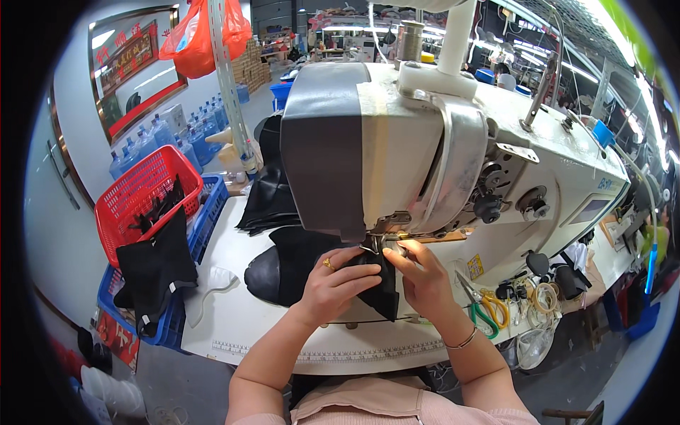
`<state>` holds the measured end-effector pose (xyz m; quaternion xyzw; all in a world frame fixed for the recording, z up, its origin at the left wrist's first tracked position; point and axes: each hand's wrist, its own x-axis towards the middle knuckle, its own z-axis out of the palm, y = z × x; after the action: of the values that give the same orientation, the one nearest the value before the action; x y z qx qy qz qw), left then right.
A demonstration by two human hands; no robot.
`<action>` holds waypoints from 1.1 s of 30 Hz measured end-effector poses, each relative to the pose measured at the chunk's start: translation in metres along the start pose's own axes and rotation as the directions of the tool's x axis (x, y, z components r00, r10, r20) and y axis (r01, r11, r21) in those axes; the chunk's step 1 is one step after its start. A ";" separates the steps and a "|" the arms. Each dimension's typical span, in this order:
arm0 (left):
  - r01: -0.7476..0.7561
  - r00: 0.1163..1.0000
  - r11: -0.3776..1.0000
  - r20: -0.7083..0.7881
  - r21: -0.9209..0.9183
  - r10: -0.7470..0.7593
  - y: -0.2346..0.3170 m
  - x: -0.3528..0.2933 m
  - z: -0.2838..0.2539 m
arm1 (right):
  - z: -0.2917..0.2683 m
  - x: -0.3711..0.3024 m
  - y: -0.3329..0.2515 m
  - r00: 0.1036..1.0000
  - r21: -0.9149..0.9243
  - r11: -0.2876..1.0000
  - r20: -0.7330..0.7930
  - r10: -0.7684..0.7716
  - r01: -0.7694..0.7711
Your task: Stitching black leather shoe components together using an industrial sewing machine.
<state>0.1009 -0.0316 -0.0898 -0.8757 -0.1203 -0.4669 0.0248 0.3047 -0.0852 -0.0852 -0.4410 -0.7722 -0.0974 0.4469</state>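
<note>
A large sewing machine (pixel 418 142) stands before me, its needle area low over the white table (pixel 244 319). Under the presser foot (pixel 375 245) lies a black leather piece (pixel 382 294), its pointed end hanging toward me. My left hand (pixel 336 282) holds this piece from the left, fingers nearly straight and pressed together on it, a ring on one finger. On the right, my right hand (pixel 425 278) pinches the piece close to the foot with bent fingers. A black piece with a rounded, shiny end (pixel 263 276) spreads left of my left hand; whether it joins the held piece I cannot tell.
Black leather pieces (pixel 268 198) are stacked behind, left of the machine head. A red basket (pixel 120 191) sits on a blue crate (pixel 170 319) at the left, with black pieces hanging over. Green-handled scissors (pixel 485 319), yellow-handled scissors (pixel 498 308) and tape rolls (pixel 544 297) lie right.
</note>
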 end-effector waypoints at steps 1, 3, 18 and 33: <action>-0.002 1.000 1.000 -0.015 0.011 0.002 0.000 -0.001 0.001 | 0.001 0.000 0.000 1.000 -0.002 1.000 -0.003 0.004 -0.004; -0.007 1.000 1.000 -0.028 0.018 0.008 -0.001 -0.001 0.002 | 0.003 -0.001 0.001 1.000 0.023 1.000 -0.004 0.006 -0.006; -0.026 0.991 0.999 -0.133 -0.025 0.023 -0.009 -0.008 0.015 | -0.002 -0.024 -0.002 0.940 -0.181 0.932 -0.085 -0.332 0.313; 0.072 0.990 0.986 -0.110 -0.153 -0.090 -0.025 0.003 0.014 | 0.002 -0.006 0.003 0.954 -0.192 0.945 -0.087 -0.285 0.265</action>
<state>0.1078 -0.0047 -0.0971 -0.8409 -0.1190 -0.5253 -0.0526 0.3072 -0.0857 -0.0917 -0.3607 -0.7876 -0.2526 0.4310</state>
